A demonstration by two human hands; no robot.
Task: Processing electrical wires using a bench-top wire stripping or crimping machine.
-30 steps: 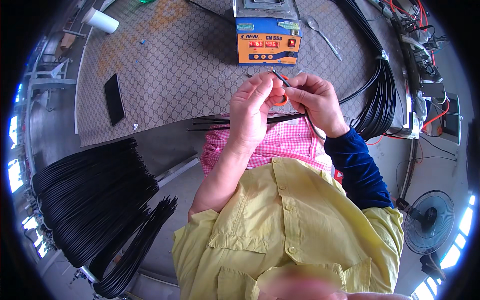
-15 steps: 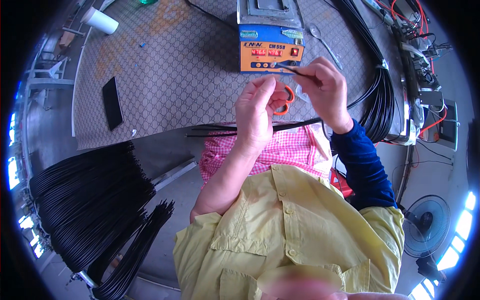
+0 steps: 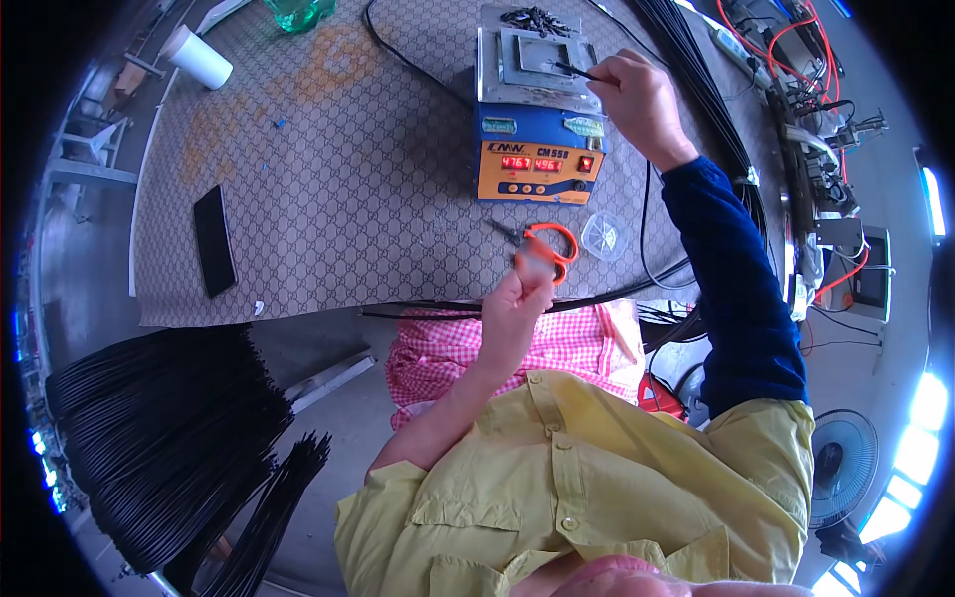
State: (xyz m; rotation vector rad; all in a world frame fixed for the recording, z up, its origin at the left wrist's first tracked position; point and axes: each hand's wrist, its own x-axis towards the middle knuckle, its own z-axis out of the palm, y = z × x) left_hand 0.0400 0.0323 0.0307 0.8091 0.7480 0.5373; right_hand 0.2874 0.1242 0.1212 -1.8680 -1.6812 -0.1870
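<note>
My right hand [image 3: 645, 107] is closed on a thin black cable [image 3: 575, 71]. The cable's tip points down at the square well in the metal top [image 3: 494, 75] of a blue and orange solder pot [image 3: 540, 174] with a red lit display. Lower down, my left hand [image 3: 515, 310] hangs over the front table edge, its thumb and finger smeared by motion; whether they hold anything is unclear. Just beyond that hand lie orange-handled scissors [image 3: 570, 242], partly covered by its fingers. A clear plastic lid [image 3: 600, 237] rests to the right of the scissors.
A pile of dark scraps [image 3: 540, 20] sits behind the well. A phone [image 3: 215, 241], a white cup [image 3: 196, 57] and a green container [image 3: 300, 12] are on the left. Black cable bundles run along the right [image 3: 686, 80] and hang at lower left [image 3: 164, 428]. A fan [image 3: 844, 468] stands lower right.
My right hand has moved up and away with the cable, from the pot's front to above its metal top. The left hand has drawn back toward me, uncovering more of the scissors.
</note>
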